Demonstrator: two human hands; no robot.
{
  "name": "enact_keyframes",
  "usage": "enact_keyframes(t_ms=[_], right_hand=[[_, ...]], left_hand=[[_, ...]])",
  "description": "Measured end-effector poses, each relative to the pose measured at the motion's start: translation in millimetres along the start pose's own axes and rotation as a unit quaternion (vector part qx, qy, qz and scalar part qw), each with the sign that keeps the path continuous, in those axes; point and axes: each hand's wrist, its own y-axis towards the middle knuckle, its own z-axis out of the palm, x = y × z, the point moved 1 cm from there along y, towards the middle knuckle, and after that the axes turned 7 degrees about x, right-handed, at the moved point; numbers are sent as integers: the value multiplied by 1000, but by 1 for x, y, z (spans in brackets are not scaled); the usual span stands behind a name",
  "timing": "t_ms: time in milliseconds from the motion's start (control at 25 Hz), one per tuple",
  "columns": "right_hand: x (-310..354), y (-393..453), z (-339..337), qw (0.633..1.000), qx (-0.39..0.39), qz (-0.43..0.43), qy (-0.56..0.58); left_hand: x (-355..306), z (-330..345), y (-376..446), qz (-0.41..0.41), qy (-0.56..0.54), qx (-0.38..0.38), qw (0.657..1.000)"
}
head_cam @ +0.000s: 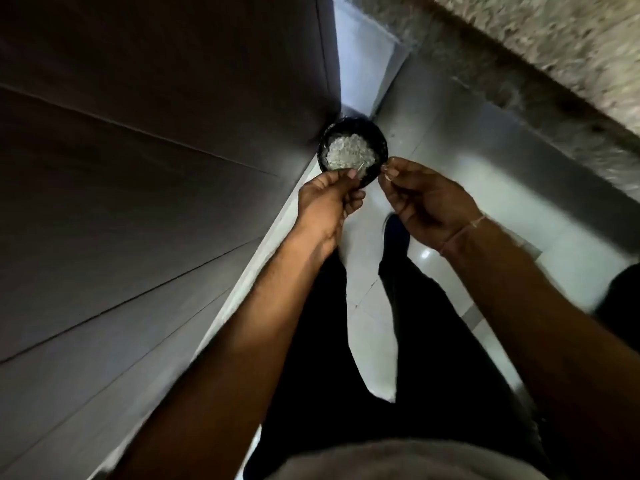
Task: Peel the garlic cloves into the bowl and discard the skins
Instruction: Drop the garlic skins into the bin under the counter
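**2 hands, 1 black bowl of garlic skins, held over the floor**

2 bare hands meet in the middle of the head view, held out in front of a standing person. The left hand (pixel 327 199) grips the near rim of a small black bowl (pixel 375 136), thumb on top of the rim and the fingers curled underneath. The bowl is held in the air, not set on any surface, and it sits level enough that its contents stay heaped inside. Those contents are a pile of pale, papery garlic skins (pixel 351 154) filling the middle of the bowl; motion blur keeps single pieces from being told apart, and I cannot tell whether any peeled cloves lie among them.

The right hand (pixel 427 199) is just beside the bowl's right edge, its thumb and forefinger pressed together on a thin pale scrap (pixel 387 175), probably a bit of skin, though it is too small to be sure. A light thread band (pixel 464 232) circles the right wrist.

Below the hands are the person's dark trousers (pixel 433 341) and 1 dark shoe (pixel 394 230) on a glossy white tiled floor (pixel 491 188). A dark panelled surface (pixel 138 168) fills the left side, and a speckled stone counter edge (pixel 554 46) crosses the upper right.
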Motion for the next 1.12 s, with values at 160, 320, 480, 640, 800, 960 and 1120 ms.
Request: enact_keyframes(t_ms=[160, 320, 480, 640, 800, 960, 1120], right_hand=[[-25, 101, -44, 998, -32, 9, -48], [-52, 188, -82, 994, -47, -14, -100], [-79, 268, -103, 979, -73, -50, -183], [-91, 323, -117, 960, -82, -69, -259], [-95, 345, -119, 961, -59, -101, -249], [-104, 349, -120, 926, -94, -156, -331], [-103, 356, -128, 884, -116, -189, -412]], left_hand=[[54, -18, 100, -5, -56, -27, 998], [105, -27, 185, 25, -52, -56, 997], [132, -43, 256, 55, 6, -86, 995], [138, -63, 298, 69, 57, -95, 991], [127, -82, 330, 134, 174, -113, 969], [133, -80, 340, 116, 207, -119, 964], [141, -73, 344, 97, 207, -126, 965]])
